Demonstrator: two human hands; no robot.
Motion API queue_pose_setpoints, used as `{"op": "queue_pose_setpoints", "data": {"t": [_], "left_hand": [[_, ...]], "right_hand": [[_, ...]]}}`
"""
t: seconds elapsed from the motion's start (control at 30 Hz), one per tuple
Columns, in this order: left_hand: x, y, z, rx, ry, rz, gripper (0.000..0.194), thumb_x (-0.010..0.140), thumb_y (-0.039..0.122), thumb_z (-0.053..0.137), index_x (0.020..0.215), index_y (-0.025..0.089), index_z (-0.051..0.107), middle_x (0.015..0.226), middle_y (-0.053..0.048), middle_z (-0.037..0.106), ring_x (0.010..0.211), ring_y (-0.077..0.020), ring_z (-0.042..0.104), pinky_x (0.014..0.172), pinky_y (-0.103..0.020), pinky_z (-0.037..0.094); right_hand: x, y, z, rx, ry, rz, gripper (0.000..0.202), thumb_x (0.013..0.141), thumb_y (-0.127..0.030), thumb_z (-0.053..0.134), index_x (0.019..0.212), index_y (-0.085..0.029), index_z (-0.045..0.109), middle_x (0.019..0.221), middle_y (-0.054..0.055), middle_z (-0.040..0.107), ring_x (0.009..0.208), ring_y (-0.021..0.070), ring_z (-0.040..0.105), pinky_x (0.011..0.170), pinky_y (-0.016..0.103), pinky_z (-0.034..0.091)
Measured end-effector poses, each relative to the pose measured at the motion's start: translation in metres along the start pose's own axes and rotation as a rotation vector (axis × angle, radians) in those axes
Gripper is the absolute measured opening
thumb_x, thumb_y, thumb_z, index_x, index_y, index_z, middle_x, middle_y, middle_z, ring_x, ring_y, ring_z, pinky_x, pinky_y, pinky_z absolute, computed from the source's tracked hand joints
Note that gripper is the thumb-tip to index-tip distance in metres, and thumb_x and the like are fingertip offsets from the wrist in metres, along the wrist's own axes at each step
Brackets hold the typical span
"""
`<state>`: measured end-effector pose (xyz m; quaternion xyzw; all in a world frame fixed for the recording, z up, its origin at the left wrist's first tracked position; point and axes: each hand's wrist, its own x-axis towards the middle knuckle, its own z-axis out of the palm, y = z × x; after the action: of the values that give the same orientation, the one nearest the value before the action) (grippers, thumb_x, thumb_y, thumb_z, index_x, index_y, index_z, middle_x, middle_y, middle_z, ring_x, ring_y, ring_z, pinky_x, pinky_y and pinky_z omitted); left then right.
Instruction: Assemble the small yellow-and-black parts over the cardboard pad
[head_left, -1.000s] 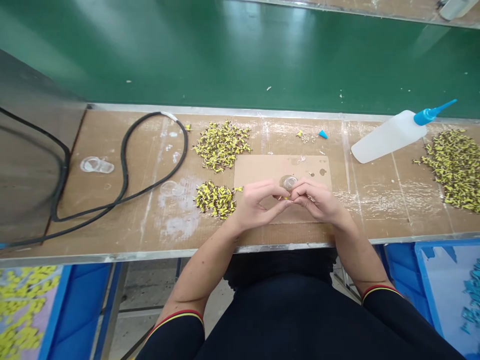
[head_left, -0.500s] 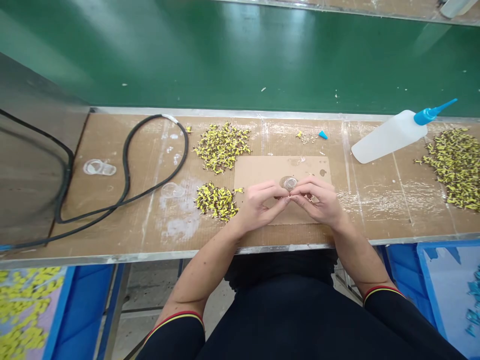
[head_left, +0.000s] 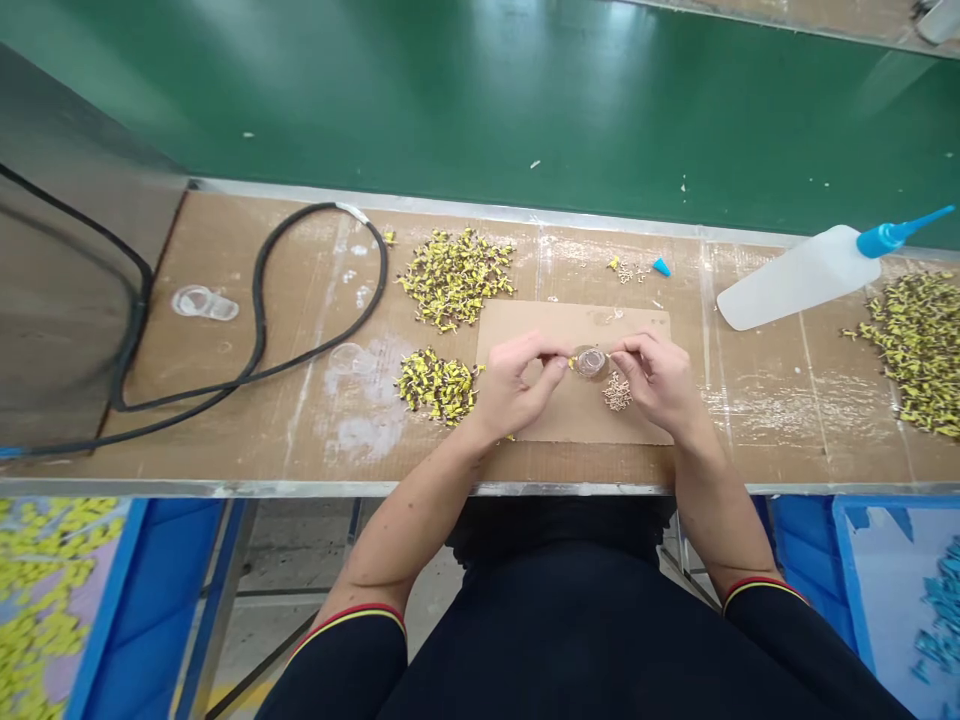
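My left hand [head_left: 523,380] is closed in a pinch on a small yellow piece [head_left: 572,362] at its fingertips. Across from it, my right hand [head_left: 658,378] also pinches, with a tiny thing at its fingertips too small to name. Between the two hands a small round clear cup [head_left: 592,362] stands on a cardboard sheet [head_left: 555,425]. Just beside the right fingers lies a little heap of tiny pale pieces [head_left: 617,392]. To the left of my left hand is a pile of small yellow-and-dark pieces [head_left: 437,387].
Larger piles of yellow-and-dark pieces lie behind left [head_left: 457,275] and far right [head_left: 926,350]. A white squeeze bottle [head_left: 799,280] with a blue nozzle lies at right, near a blue cap [head_left: 661,267]. A black cable [head_left: 259,300] loops at left. Blue bins [head_left: 161,600] stand below the edge.
My hands have drawn apart from where their fingertips met in front of the cup. The pale heap and the yellow piece now show. The whole view has shifted slightly.
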<state>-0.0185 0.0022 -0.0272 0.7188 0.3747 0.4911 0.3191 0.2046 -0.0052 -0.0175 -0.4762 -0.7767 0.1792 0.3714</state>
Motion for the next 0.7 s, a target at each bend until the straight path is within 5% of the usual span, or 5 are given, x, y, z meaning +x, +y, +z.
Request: {"op": "queue_pose_setpoints", "data": {"t": [0.27,0.7], "left_hand": [[-0.0003,-0.0097,0.0003,-0.055,0.177,-0.111,0.018,0.095,0.028,0.068,0.109,0.017,0.071,0.088,-0.002,0.077,0.079,-0.0125,0.073,0.077,-0.023,0.059],[0.0052,-0.005,-0.001,-0.017,0.173,-0.059,0.008,0.093,0.021,0.069,0.095,0.016,0.075,0.09,-0.003,0.08,0.079,-0.012,0.074,0.076,-0.022,0.058]], "right_hand": [[0.0,0.0071,0.0053,-0.152,-0.078,0.103,0.017,0.099,-0.025,0.059,0.087,-0.021,0.07,0.087,0.005,0.074,0.069,0.0167,0.063,0.064,0.03,0.046],[-0.0001,0.0104,0.0047,-0.219,-0.069,0.111,0.016,0.097,-0.027,0.062,0.086,-0.021,0.073,0.087,0.005,0.075,0.068,0.0171,0.061,0.066,0.032,0.045]]}}
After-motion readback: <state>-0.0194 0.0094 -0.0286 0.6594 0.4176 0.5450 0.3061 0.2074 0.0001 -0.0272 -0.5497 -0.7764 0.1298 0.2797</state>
